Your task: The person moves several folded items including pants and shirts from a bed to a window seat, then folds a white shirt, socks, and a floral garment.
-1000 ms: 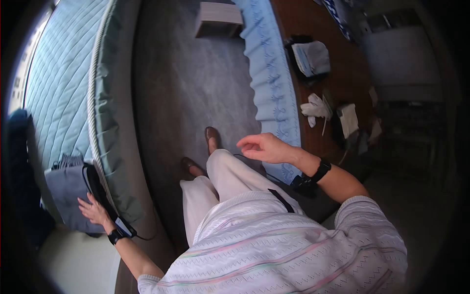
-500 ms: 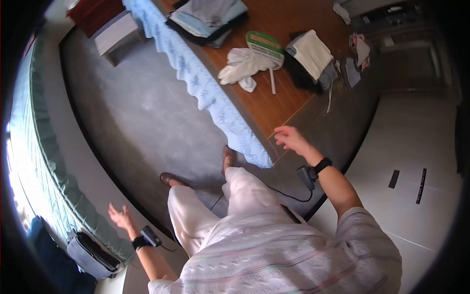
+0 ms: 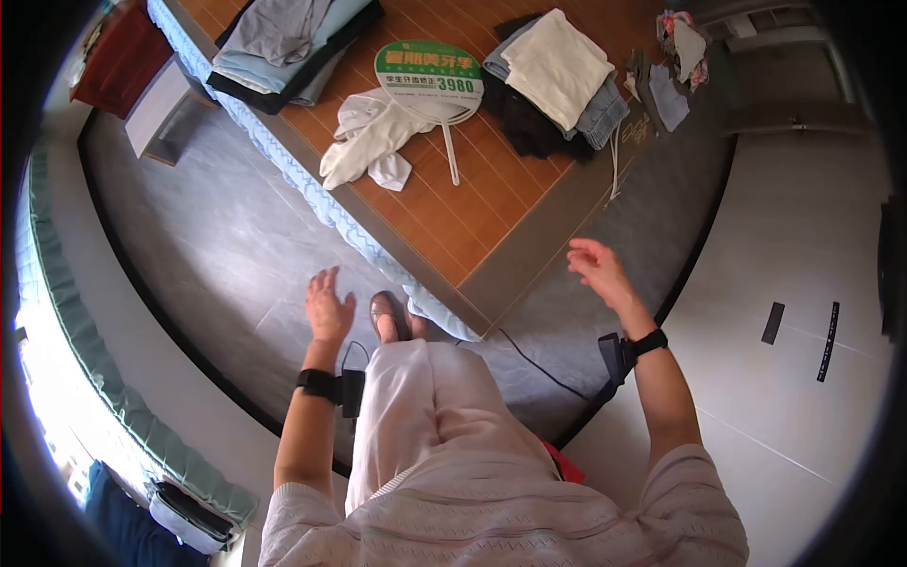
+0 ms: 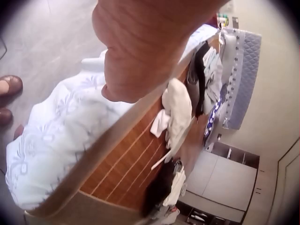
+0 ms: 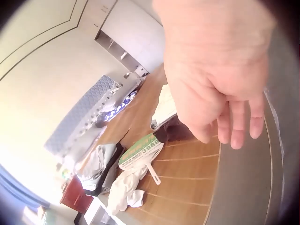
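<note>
Both hands are held out in the air in front of the body, and neither holds anything. My left hand (image 3: 328,307) is over the grey floor, left of the bed's corner, its fingers spread and relaxed. Past the bed's near edge, my right hand (image 3: 600,272) hangs with loosely bent fingers. On the brown slatted mat (image 3: 453,222) lie crumpled white socks (image 3: 378,142) and a green and white hand fan (image 3: 430,80) with a white handle. Folded clothes with a cream piece on top (image 3: 557,71) lie right of the fan.
Another pile of folded clothes (image 3: 283,47) lies at the far left of the mat. A pale blue frilled skirt (image 3: 378,250) edges the bed. A low white bench (image 3: 162,109) stands beyond. A grey bag (image 3: 194,515) sits at the lower left, beside a green quilted cover.
My left hand has come off the grey bag and swung right, toward the bed. The view has turned right, bringing the bed and its clothes to the middle. My right hand stays empty.
</note>
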Available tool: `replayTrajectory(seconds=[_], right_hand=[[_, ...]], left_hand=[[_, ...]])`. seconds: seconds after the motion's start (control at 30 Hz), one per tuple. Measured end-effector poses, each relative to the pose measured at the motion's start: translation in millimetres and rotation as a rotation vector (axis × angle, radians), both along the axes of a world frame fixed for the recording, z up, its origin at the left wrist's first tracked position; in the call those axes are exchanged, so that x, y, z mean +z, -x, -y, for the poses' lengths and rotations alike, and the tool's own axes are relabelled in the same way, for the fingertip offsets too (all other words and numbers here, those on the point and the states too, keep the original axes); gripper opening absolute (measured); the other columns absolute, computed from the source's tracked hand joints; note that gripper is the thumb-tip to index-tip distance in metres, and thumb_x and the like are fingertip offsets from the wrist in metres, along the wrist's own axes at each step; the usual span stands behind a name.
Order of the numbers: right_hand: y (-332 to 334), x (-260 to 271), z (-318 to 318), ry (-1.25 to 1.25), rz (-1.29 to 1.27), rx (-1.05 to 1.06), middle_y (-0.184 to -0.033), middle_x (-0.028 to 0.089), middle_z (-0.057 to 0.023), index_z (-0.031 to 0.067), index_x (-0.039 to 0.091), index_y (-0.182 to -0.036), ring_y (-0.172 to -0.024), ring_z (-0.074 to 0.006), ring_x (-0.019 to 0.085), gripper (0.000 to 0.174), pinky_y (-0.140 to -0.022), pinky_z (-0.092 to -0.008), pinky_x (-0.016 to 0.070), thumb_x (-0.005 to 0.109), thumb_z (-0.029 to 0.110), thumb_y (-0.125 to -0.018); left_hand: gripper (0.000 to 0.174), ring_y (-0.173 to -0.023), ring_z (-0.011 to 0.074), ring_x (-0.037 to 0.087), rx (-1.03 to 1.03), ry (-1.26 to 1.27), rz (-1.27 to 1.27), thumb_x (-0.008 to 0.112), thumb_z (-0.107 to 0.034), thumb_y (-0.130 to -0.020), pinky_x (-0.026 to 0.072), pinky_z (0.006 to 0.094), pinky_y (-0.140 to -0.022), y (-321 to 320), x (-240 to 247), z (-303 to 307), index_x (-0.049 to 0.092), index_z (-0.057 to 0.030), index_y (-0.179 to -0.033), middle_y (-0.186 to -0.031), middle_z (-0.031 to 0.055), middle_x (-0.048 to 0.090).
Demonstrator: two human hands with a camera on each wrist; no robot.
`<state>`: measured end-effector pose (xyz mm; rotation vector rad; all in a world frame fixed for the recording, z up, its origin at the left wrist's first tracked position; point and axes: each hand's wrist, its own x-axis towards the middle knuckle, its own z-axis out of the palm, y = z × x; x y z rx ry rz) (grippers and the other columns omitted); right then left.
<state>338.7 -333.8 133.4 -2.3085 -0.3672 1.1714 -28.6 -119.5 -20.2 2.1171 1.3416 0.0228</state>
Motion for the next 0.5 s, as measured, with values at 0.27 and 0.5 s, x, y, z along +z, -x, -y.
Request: replayTrajectory(seconds=[0.27, 0.5], right_hand=[[-89.5, -10.7, -34.3, -0.153, 0.380, 0.209, -0.098, 0.063, -0.0088, 0.0059, 0.056, -0.112, -0.086, -0.0187, 0.061, 0.033, -0.074, -0.0292, 0.0492, 0.061, 0.012, -0.080], [-185.8, -84.1, -149.8, -0.184, 0.975, 0.606, -0.121, 0.051, -0.0130, 0.0117, 0.047, -0.122, -0.112, -0.0286, 0.047, 0.054, -0.087, -0.0427, 0.0422, 0.068, 0.023, -0.073]], left_hand=[[0.049, -0.106, 0.0350, 0.050, -0.083, 0.179, 0.219, 0.063, -0.014, -0.069, 0.0416, 0.0397, -0.090, -97.8, 28.3, 43.1, 0.053, -0.0059, -0.116, -0.112, 0.0177, 0.055], [0.038, -0.095, 0.0359, 0.053, -0.056, 0.128, 0.206, 0.062, -0.013, -0.071, 0.0437, 0.0414, -0.084, -190.8, 31.3, 81.2, 0.057, -0.0046, -0.108, -0.102, 0.0179, 0.059]])
